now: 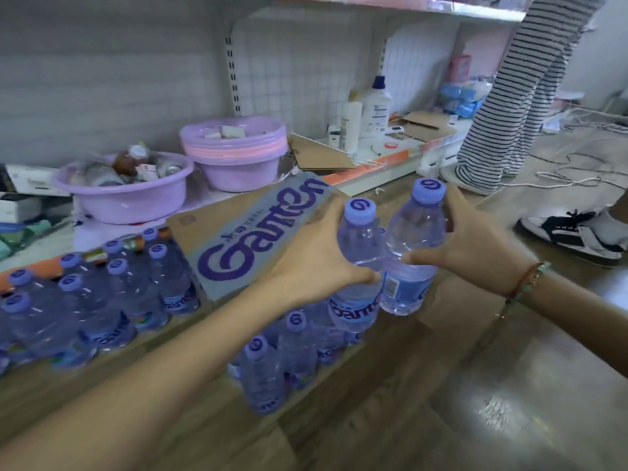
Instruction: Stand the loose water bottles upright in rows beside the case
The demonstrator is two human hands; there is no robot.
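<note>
Purple caps everywhere in this one. Left hand [316,253] is wrapped around one water bottle [356,266], fingers curled round its middle, and right hand [475,243] is gripping a second bottle [413,253] from the other side, thumb across the front. Both bottles are upright and up off the floor, pressed right against each other, so the hands are close together with just the bottles between them.

Behind the left hand sits the cardboard case [251,232], big purple logo on its top panel, lying on the wood floor [475,402]. To the left of the case there's already a bunch of bottles standing in rows [102,300], touching each other, caps up. Another small group of bottles [289,355] stands just below the hands, right by the near edge of the case.

Further back on the low shelf [373,164] are two purple plastic basins [129,195], one stuffed with small stuff I can't make out, plus a couple of white bottles [375,107] and flat cardboard. Someone in striped trousers [509,103] stands at the right, and a black and white sneaker [574,232] pokes in from the edge. There's a beaded bracelet [526,280] on the right wrist.
</note>
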